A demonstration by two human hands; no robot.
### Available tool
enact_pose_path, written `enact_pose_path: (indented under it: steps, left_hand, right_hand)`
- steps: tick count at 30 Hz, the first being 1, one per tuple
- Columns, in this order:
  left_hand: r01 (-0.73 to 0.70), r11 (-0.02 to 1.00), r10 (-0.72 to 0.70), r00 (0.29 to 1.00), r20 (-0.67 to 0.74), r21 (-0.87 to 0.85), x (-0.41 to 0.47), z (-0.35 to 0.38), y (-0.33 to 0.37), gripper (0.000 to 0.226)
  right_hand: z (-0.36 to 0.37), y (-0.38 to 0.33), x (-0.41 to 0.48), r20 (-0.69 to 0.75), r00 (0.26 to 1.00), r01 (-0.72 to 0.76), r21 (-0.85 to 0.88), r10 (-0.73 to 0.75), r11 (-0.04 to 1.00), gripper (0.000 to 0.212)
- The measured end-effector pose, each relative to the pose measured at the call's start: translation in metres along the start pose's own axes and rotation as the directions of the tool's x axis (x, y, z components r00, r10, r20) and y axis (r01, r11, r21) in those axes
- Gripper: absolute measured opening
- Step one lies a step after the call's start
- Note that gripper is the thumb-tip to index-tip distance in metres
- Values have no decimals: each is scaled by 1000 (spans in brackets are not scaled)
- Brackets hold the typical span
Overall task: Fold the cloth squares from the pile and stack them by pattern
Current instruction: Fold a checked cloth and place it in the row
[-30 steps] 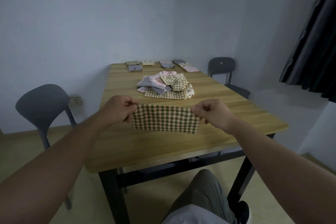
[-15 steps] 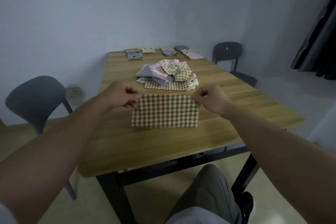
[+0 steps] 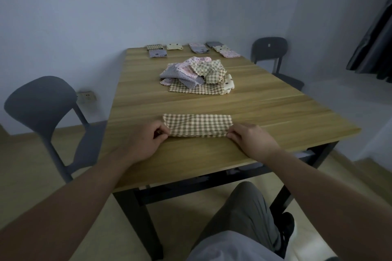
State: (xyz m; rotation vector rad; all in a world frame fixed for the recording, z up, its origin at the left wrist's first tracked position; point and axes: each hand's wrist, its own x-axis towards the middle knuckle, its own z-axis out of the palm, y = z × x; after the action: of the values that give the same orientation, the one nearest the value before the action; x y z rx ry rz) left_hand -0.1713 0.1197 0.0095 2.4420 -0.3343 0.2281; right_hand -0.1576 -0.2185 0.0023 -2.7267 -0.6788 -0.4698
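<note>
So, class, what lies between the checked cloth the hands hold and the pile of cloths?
Nothing but bare table: in the head view the checked cloth and pile lie apart.

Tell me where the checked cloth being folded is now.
Head view: the checked cloth lies on the table, near centre, its near corners pinched by the left hand and right hand, with the pile beyond it.

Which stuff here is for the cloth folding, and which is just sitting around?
For the job: checked cloth pinched by left hand and right hand; messy pile; folded stacks; table.
Just around: grey chair; dark chair; wall socket; curtain.
</note>
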Motion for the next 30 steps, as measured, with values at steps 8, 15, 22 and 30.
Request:
enact_pose_path:
  steps: [8, 15, 22, 30]
  left_hand:
    - [-73, 940, 128, 981, -145, 333, 1, -1, 13, 14]
    - [-85, 945, 103, 994, -42, 317, 53, 34, 60, 37]
    - [-24, 931, -31, 989, 145, 363, 75, 65, 42, 43]
    - [19, 878, -174, 944, 281, 478, 76, 60, 22, 64]
  right_hand:
    - [-10, -4, -4, -52, 994, 87, -181, -98, 980, 43]
    - [-1, -57, 48, 3, 988, -157, 90, 158, 983, 40]
    - [35, -69, 77, 244, 939, -258, 32, 243, 966, 60]
    - [43, -46, 66, 390, 862, -297, -128, 323, 946, 65]
